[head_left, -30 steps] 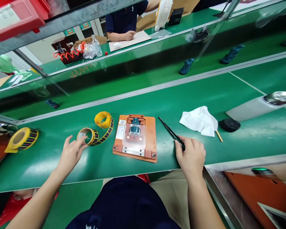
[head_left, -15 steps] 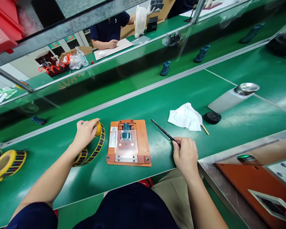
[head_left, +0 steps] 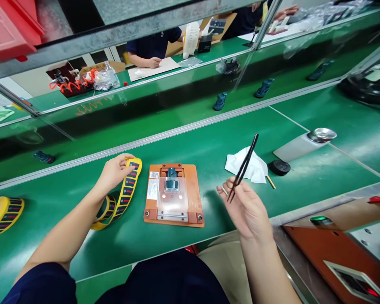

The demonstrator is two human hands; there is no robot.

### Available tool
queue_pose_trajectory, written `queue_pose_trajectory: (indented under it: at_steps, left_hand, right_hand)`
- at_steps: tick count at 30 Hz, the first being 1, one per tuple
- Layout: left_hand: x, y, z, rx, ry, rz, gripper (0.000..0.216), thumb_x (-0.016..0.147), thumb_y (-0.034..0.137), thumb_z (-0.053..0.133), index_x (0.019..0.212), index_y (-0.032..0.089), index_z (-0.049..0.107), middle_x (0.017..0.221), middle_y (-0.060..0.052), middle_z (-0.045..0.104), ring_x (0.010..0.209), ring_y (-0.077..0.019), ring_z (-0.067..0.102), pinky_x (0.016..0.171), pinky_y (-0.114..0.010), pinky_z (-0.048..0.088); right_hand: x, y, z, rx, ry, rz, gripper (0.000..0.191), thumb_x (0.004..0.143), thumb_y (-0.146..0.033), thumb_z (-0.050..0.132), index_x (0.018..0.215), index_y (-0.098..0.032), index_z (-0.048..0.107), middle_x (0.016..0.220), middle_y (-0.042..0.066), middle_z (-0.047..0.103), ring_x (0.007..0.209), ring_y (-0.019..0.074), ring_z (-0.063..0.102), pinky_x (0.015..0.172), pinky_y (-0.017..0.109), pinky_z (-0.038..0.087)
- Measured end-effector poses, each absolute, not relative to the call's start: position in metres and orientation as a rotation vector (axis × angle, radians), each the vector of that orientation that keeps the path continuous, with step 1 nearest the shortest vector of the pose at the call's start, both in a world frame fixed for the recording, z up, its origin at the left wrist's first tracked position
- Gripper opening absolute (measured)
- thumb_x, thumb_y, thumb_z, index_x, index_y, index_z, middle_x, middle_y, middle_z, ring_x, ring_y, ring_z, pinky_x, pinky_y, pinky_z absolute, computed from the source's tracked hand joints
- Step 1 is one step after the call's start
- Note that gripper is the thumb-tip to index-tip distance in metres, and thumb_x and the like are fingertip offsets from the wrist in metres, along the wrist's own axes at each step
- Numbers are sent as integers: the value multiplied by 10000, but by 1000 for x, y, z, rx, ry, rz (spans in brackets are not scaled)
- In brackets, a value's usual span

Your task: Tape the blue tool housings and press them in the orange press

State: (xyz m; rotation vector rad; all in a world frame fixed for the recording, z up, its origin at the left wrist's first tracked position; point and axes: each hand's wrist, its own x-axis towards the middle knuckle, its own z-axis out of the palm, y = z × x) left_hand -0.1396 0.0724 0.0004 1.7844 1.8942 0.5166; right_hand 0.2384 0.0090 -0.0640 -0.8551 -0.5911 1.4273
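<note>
My left hand (head_left: 115,171) pinches the end of a yellow label strip (head_left: 128,188) printed with dark rectangles. The strip curves down to its small roll, partly hidden behind my left wrist. Black tweezers (head_left: 243,169) are gripped in my right hand (head_left: 248,207), raised above the bench and tilted, one end pointing up and away. Between my hands lies an orange fixture plate (head_left: 194,194) with a clear cover sheet (head_left: 173,207). A dark teal part (head_left: 171,173) is seated in the fixture, its curved face showing through a cutout.
A larger yellow label roll (head_left: 6,215) lies at the far left. Beyond my right hand are a white cloth (head_left: 256,169), a black round cap (head_left: 279,167) and a white bottle (head_left: 293,147) on its side. Several teal parts, one here (head_left: 220,101), lie behind the metal rail. A co-worker (head_left: 152,48) sits opposite.
My right hand has lifted and turned, so the tweezers now point upward instead of lying low over the bench. My left hand has turned the strip so its printed face shows.
</note>
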Motion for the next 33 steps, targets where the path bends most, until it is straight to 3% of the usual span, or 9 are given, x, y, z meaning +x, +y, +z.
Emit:
queue_pose_trajectory:
  at_steps: [4,8,12,17,24,28,33]
  left_hand:
    - [-147,45,2,1306,1599,1032,640,696,494,859,1218,173,674,990,-99,769,870,-252,750,798,-334,609]
    - [-145,23,0,1202,1650,1222,510,642,470,914,1013,161,751,912,-94,772,829,-233,742,747,-295,604]
    - [-138,5,-1,1177,1696,1333,383,662,469,900,849,170,750,780,-52,744,709,-178,700,639,-230,562]
    - [-131,-9,1,1197,1694,1376,359,670,475,880,841,183,761,732,-32,720,627,-149,644,583,-218,540]
    - [-131,-14,-3,1281,1725,1341,353,692,498,858,848,196,760,709,-12,703,627,-148,631,571,-218,509]
    - [-130,-11,0,1278,1728,1228,405,711,561,819,895,206,755,794,-32,745,723,-204,693,647,-262,538]
    - [-139,27,4,1763,2026,624,519,896,662,506,926,205,749,886,-86,759,875,-298,702,789,-356,502]
  right_hand:
    - [204,20,-45,-813,-721,1504,266,766,-385,853,975,-257,752,900,11,641,841,132,613,864,278,553]
    - [164,35,-26,-743,-879,1629,238,780,-352,850,967,-254,740,909,17,688,761,121,621,691,236,544]
    - [122,53,-8,-701,-1034,1626,253,778,-355,855,942,-233,706,926,24,722,788,142,672,760,283,575]
    - [83,74,0,-667,-1147,1693,356,735,-409,875,954,-212,674,919,31,737,843,176,715,844,348,591]
    - [72,78,3,-689,-1235,1718,360,713,-430,878,905,-211,666,895,18,716,836,168,691,872,351,575]
    - [74,77,-2,-678,-1339,1623,315,760,-429,841,903,-213,662,891,21,710,849,176,682,870,353,554]
    - [97,78,-8,-792,-1392,1468,342,788,-484,802,918,-214,638,869,21,699,838,183,669,816,347,538]
